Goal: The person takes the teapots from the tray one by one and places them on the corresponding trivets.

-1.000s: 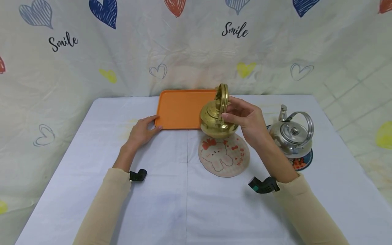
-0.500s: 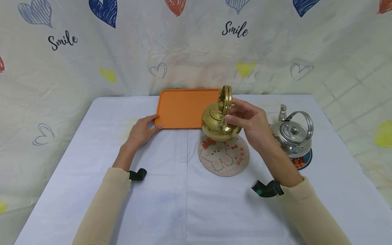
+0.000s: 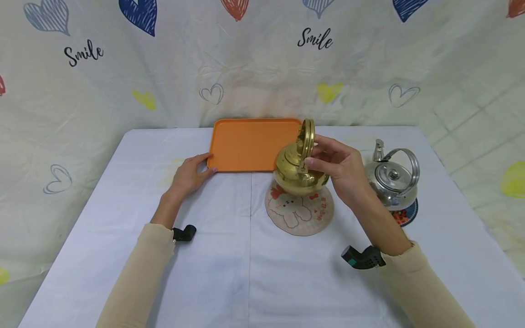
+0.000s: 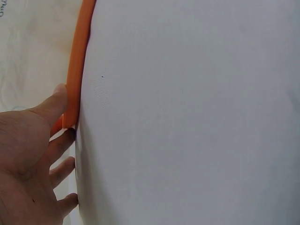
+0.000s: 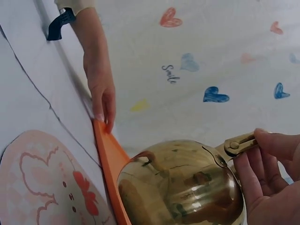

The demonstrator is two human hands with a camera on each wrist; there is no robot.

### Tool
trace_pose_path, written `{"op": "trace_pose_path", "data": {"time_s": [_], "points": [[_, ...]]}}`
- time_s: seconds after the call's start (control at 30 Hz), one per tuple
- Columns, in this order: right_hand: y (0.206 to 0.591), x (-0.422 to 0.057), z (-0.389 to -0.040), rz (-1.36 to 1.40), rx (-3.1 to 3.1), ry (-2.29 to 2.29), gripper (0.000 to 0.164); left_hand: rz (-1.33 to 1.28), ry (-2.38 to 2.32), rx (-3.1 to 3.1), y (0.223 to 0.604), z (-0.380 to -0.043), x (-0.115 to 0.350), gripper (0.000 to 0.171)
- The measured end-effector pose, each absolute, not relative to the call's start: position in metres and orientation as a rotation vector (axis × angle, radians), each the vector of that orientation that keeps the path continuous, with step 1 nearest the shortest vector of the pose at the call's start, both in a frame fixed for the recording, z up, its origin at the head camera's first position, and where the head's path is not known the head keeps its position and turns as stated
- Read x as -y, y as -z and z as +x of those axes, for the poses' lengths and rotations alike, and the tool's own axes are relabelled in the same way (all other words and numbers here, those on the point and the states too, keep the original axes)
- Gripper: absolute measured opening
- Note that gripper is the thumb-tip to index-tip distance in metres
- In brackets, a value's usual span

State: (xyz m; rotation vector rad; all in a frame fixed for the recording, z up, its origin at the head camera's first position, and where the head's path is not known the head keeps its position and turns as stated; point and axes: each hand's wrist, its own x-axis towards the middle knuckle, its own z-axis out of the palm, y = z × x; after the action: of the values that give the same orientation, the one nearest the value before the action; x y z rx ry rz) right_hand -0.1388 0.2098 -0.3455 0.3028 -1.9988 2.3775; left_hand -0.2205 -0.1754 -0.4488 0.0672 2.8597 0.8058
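A brass kettle [image 3: 301, 171] with an upright loop handle is held by my right hand [image 3: 342, 168], whose thumb and fingers pinch the handle near its base. In the head view the kettle overlaps the tray's right front corner and the far part of a round cloth mat [image 3: 301, 216] with a rabbit drawing. Its rounded body [image 5: 183, 187] fills the lower middle of the right wrist view. My left hand [image 3: 190, 175] holds the near left corner of the orange tray [image 3: 250, 146], thumb [image 4: 56, 103] along the front side and fingers at the left side.
A steel kettle [image 3: 391, 182] stands on a dark patterned coaster [image 3: 406, 215] to the right, near my right forearm. A white cloth [image 3: 221, 255] covers the table. Behind the table's far edge hangs a curtain [image 3: 262, 59] with hearts printed on it.
My right hand has brought the brass kettle a little right and toward me, away from the tray and farther over the round mat. The left hand stays at the tray corner.
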Motion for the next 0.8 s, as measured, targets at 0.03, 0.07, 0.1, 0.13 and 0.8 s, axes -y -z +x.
{"op": "trace_pose_path", "data": {"time_s": [0.03,0.07,0.1,0.13,0.8], "points": [[0.346,-0.21,-0.138,0.303,1.999,-2.378,0.046,0.07,-0.808,-2.859,0.449,-0.22,0.176,0.066],[0.346,-0.21,-0.137,0.303,1.999,-2.382,0.047,0.072,-0.807,-2.858,0.449,-0.22,0.175,0.066],[0.346,-0.211,-0.137,0.301,1.997,-2.389,0.047,0.073,-0.809,-2.858,0.449,-0.22,0.175,0.066],[0.346,-0.211,-0.136,0.298,1.997,-2.393,0.047,0.073,-0.81,-2.858,0.449,-0.22,0.175,0.066],[0.35,-0.214,-0.121,0.273,2.044,-2.362,0.045,0.105,-0.811,-2.862,0.448,-0.221,0.176,0.064]]}}
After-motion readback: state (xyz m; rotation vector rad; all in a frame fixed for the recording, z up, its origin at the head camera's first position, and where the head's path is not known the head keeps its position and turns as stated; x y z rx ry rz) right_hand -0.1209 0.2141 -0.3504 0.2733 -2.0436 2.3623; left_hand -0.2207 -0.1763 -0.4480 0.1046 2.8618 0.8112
